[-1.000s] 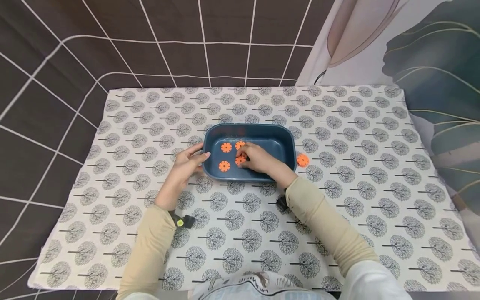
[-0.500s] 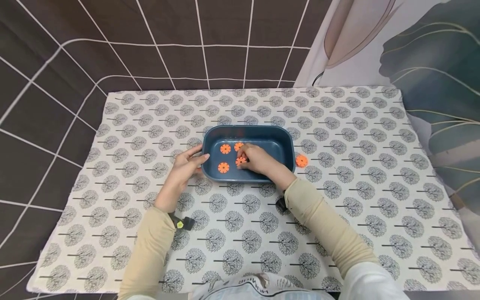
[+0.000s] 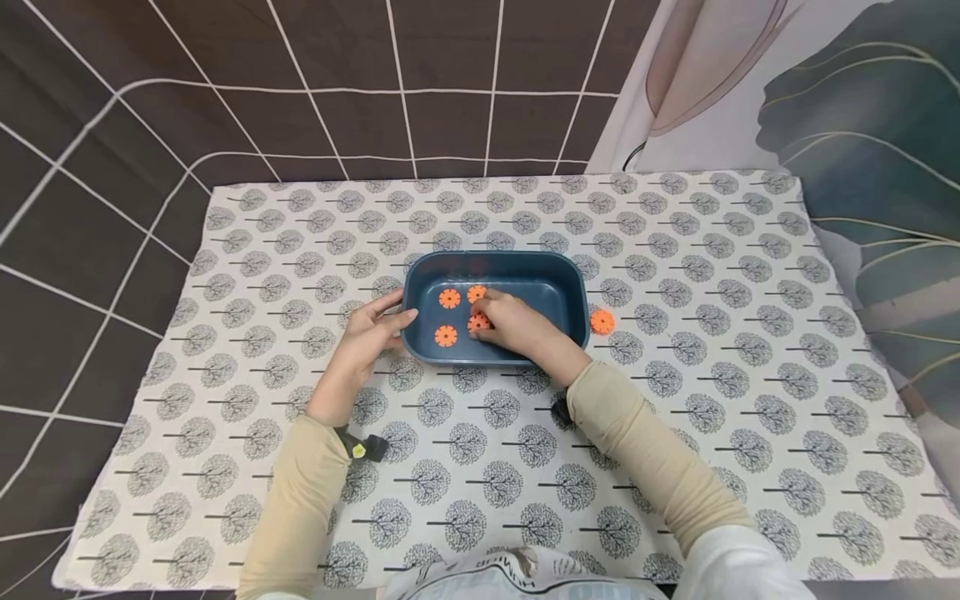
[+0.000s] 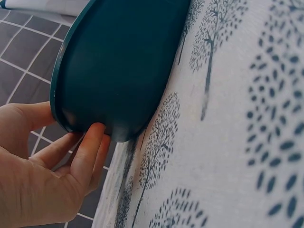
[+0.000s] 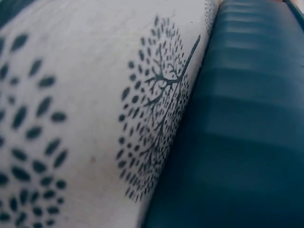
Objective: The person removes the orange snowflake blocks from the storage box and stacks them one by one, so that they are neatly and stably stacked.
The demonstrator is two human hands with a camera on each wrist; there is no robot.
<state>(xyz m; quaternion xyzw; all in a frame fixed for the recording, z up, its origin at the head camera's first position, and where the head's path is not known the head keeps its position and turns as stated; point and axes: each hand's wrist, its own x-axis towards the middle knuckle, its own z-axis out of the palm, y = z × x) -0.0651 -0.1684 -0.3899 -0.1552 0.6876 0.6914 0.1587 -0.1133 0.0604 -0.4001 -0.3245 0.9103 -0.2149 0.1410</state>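
A dark blue plastic basin (image 3: 525,268) sits on the cloth. My left hand (image 3: 367,337) holds its left end, thumb at the rim and fingers against the outside wall (image 4: 114,61). Inside the basin, my right hand (image 3: 517,323) pinches an orange notched disc (image 3: 477,322) close over the floor. Beyond it lies another orange disc (image 3: 476,292), partly covered by the fingers. To the left lie a far disc (image 3: 449,298) and a near disc (image 3: 446,336). The right wrist view shows the basin's outer wall (image 5: 247,142) but not the hand.
One more orange disc (image 3: 602,322) lies on the cloth just outside the basin's right end. A tree-print tablecloth (image 3: 720,333) covers the table. Dark tiled fabric (image 3: 450,117) hangs behind it, with a patterned curtain (image 3: 862,167) at the right.
The right thumb and fingers have shifted slightly around the pinched disc. The left hand and the basin keep their places; the head view has moved a little.
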